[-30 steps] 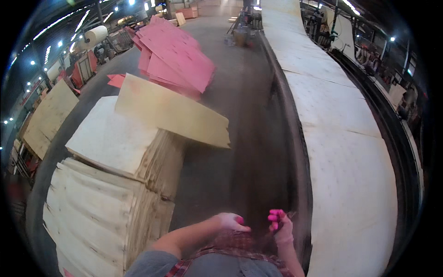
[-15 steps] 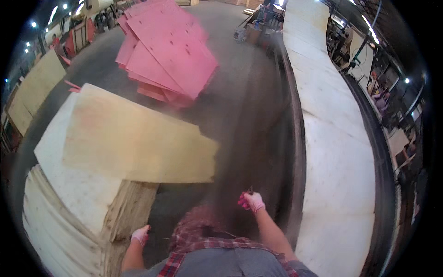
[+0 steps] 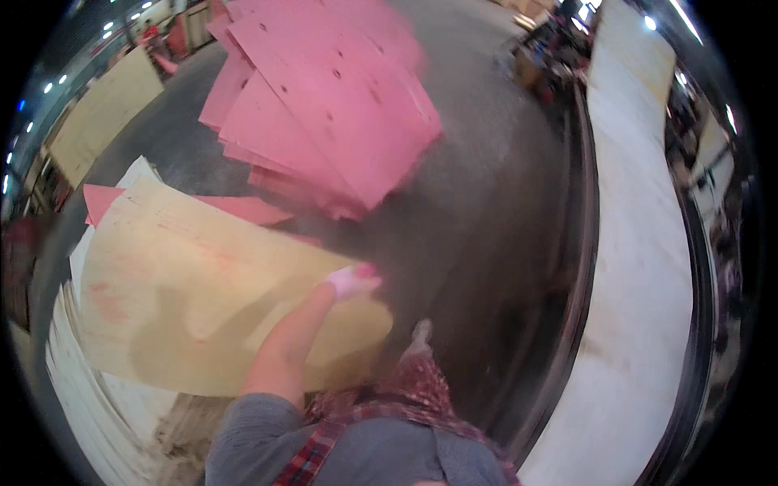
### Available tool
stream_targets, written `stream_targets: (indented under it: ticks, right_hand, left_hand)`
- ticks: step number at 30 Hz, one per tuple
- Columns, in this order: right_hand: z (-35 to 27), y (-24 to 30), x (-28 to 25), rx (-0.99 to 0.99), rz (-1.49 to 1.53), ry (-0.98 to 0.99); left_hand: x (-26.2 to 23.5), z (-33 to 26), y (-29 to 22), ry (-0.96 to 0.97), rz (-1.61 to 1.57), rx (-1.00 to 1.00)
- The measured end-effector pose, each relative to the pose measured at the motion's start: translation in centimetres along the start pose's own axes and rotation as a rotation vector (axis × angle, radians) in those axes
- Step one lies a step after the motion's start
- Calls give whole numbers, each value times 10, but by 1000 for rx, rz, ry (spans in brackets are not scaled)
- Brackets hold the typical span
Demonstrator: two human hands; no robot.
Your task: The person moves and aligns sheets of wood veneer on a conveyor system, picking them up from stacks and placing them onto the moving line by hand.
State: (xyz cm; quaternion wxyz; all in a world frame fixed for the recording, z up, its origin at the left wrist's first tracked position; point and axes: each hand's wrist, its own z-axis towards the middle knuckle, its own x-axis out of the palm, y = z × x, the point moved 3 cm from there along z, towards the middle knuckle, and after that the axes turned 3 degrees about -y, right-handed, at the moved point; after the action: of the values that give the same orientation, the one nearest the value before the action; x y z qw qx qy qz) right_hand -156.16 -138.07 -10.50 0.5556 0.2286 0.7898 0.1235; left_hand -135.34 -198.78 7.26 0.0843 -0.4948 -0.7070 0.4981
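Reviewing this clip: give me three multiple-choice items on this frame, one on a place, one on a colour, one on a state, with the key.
1. Where does the pile of dyed sheets lie?
A. On the floor beyond the pale sheet
B. On the long bed at the right
C. In the person's lap

2. What colour is that pile?
A. Green
B. Pink
C. Black

3. How is the top pale sheet just now?
A. Rolled into a tube
B. Standing upright against a wall
C. Lying over the stack with a gloved hand on its edge

Key: 1 A, the pink sheets spread on the grey floor above the pale sheet. 2 B, they are plainly pink. 3 C, the left hand in a pink glove rests at the sheet's far edge, over the veneer stack; the right hand is not visible.
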Motion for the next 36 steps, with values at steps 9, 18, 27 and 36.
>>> stream_targets:
  ticks: [9, 18, 27, 36]
  right_hand:
    - [-311, -324, -270, -2432, -1832, 1724]
    - [-372, -432, -420, -2319, -1081, 2216]
    - [-325, -459, -396, -2468, -1284, 1118]
    - [-327, -486, -422, -2357, -1472, 909]
  left_hand:
    - [-115, 121, -32, -278, -61, -215]
    - [-296, 250, 3, -739, -342, -350]
    - [-533, 435, 92, -909, -62, -364]
    - [-637, 518, 30, -1505, -785, -282]
